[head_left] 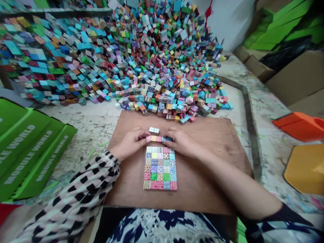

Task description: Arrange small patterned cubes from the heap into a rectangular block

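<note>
— Two hands are working at the centre of the frame: the left hand point(131, 143) and the right hand point(180, 141) are pinching the ends of a short row of cubes point(159, 138), fingers narrowed onto it from either side.

— Where is that row sitting?

— It is lying on the brown board point(207, 168), just above the top edge of the finished grid of cubes point(160, 167), apparently not yet pressed against it. A small pair of pale cubes point(154, 130) is waiting just beyond the hands.

— How would you be handling it?

— I would judge that squeezing evenly from both ends is keeping the row straight; sliding it flat along the board, rather than lifting, should be stopping the middle cubes from buckling out. Lining its ends up with the grid's sides before closing the gap looks wise.

— And further out?

— A huge pile of coloured cubes point(152, 60) is filling the upper half of the frame, green boxes point(27, 148) are lying at the left, and orange and yellow scoops point(303, 158) are resting at the right on the stained table point(93, 128).
</note>
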Tool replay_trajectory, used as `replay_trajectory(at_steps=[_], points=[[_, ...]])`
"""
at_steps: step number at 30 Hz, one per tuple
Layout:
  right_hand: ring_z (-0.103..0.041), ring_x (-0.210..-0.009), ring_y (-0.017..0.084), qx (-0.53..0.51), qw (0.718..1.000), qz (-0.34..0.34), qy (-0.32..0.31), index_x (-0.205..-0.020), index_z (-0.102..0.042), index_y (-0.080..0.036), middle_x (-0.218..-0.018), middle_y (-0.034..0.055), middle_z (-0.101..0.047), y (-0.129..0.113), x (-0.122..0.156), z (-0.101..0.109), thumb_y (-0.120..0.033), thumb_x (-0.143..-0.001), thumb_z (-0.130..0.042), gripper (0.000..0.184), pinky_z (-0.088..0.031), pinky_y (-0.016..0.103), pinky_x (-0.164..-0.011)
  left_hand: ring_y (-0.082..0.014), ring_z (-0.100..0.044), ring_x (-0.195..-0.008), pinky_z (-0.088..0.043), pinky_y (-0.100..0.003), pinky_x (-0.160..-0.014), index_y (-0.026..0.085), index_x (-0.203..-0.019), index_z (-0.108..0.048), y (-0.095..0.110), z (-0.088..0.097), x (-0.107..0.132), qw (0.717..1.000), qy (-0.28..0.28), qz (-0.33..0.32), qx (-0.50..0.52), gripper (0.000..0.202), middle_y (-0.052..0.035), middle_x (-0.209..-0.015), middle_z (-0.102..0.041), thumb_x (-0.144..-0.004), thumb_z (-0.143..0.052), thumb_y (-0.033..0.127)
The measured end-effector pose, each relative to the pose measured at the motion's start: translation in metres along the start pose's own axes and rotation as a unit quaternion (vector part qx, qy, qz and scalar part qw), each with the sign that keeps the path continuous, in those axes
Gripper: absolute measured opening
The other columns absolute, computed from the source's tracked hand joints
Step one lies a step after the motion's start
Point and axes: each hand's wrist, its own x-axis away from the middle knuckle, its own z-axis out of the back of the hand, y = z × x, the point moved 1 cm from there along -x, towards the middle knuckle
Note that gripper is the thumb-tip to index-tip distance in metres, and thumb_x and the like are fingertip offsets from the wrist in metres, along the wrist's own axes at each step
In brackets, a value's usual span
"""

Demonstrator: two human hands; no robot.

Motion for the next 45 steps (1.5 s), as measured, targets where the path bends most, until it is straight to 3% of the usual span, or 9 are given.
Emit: replay_trajectory(at_steps=[6, 12, 23, 26, 28, 30, 33, 37, 45], points=[[-0.057, -0.095, 0.020, -0.033, 0.999, 0.018, 0.010, -0.113, -0.066, -0.019, -0.101, 0.0083, -0.062, 0.011, 0.009, -0.002, -0.022, -0.093, -0.056, 0.023, -0.045, 0.033, -0.085, -0.0183, -0.064, -0.093, -0.050, -0.034, -0.084, 0.022, -0.107, -0.069, 0.006, -0.001, 0.006, 1.000, -0.015, -0.020, 0.002, 0.022, -0.0038, -0.099, -0.070, -0.091, -0.056, 0.029], [-0.057, -0.089, 0.018, -0.032, 0.999, 0.026, 0.036, -0.106, -0.067, -0.016, -0.095, 0.0077, -0.061, 0.016, 0.023, -0.014, -0.018, -0.096, -0.049, 0.021, -0.046, 0.032, -0.081, -0.0186, -0.064, -0.095, -0.051, -0.035, -0.086, 0.021, -0.106, -0.071, 0.012, -0.003, 0.018, 0.999, -0.034, -0.012, -0.001, 0.027, -0.0054, -0.099, -0.070, -0.094, -0.051, 0.033], [-0.060, -0.095, 0.023, -0.021, 0.986, 0.010, 0.164, -0.122, -0.062, -0.019, -0.099, 0.0106, -0.061, 0.016, 0.051, -0.018, -0.027, -0.099, -0.038, 0.034, -0.051, 0.040, -0.086, -0.0237, -0.062, -0.112, -0.048, -0.044, -0.101, 0.019, -0.121, -0.066, 0.019, -0.010, 0.031, 0.998, 0.062, 0.023, 0.006, 0.040, -0.0086, -0.121, -0.068, -0.093, -0.049, 0.042], [-0.050, -0.124, 0.031, 0.033, 0.973, -0.036, 0.226, -0.143, -0.043, -0.018, -0.130, 0.0179, -0.053, 0.002, 0.071, -0.032, -0.039, -0.100, -0.036, 0.048, -0.045, 0.051, -0.100, -0.0248, -0.058, -0.121, -0.043, -0.046, -0.107, 0.019, -0.132, -0.059, 0.024, -0.018, 0.037, 0.993, 0.073, 0.068, 0.056, 0.048, -0.0084, -0.133, -0.063, -0.093, -0.047, 0.046], [-0.028, -0.142, 0.037, 0.076, 0.976, -0.029, 0.202, -0.154, -0.021, -0.019, -0.154, 0.0208, -0.029, -0.009, 0.083, -0.047, -0.055, -0.095, -0.042, 0.072, -0.035, 0.058, -0.108, -0.0250, -0.055, -0.126, -0.040, -0.046, -0.110, 0.020, -0.137, -0.054, 0.025, -0.023, 0.039, 0.989, 0.069, 0.091, 0.090, 0.053, -0.0080, -0.139, -0.058, -0.093, -0.047, 0.049], [-0.010, -0.147, 0.040, 0.106, 0.981, -0.018, 0.163, -0.156, 0.001, -0.018, -0.161, 0.0218, -0.009, -0.016, 0.088, -0.063, -0.068, -0.088, -0.046, 0.097, -0.025, 0.062, -0.113, -0.0246, -0.051, -0.130, -0.037, -0.045, -0.113, 0.021, -0.139, -0.052, 0.025, -0.028, 0.039, 0.986, 0.063, 0.103, 0.114, 0.055, -0.0072, -0.142, -0.055, -0.093, -0.047, 0.052], [-0.004, -0.148, 0.038, 0.118, 0.984, -0.036, 0.132, -0.152, 0.021, -0.012, -0.161, 0.0250, -0.002, -0.018, 0.085, -0.079, -0.073, -0.085, -0.044, 0.111, -0.020, 0.060, -0.116, -0.0238, -0.048, -0.134, -0.033, -0.044, -0.116, 0.021, -0.139, -0.052, 0.022, -0.034, 0.038, 0.982, 0.068, 0.109, 0.140, 0.058, -0.0069, -0.144, -0.054, -0.093, -0.046, 0.056], [-0.002, -0.149, 0.035, 0.113, 0.986, -0.043, 0.115, -0.149, 0.026, -0.009, -0.160, 0.0261, -0.001, -0.015, 0.077, -0.084, -0.072, -0.088, -0.040, 0.109, -0.018, 0.058, -0.118, -0.0229, -0.046, -0.136, -0.032, -0.043, -0.117, 0.020, -0.139, -0.052, 0.023, -0.037, 0.038, 0.979, 0.074, 0.102, 0.160, 0.059, -0.0070, -0.145, -0.052, -0.094, -0.045, 0.057], [0.002, -0.148, 0.036, 0.083, 0.987, -0.038, 0.135, -0.152, 0.021, -0.018, -0.161, 0.0194, 0.010, -0.018, 0.081, -0.084, -0.070, -0.088, -0.043, 0.104, -0.019, 0.061, -0.116, -0.0226, -0.047, -0.135, -0.036, -0.044, -0.114, 0.023, -0.141, -0.048, 0.026, -0.040, 0.039, 0.989, 0.060, 0.077, 0.112, 0.054, -0.0063, -0.145, -0.052, -0.097, -0.039, 0.053]])
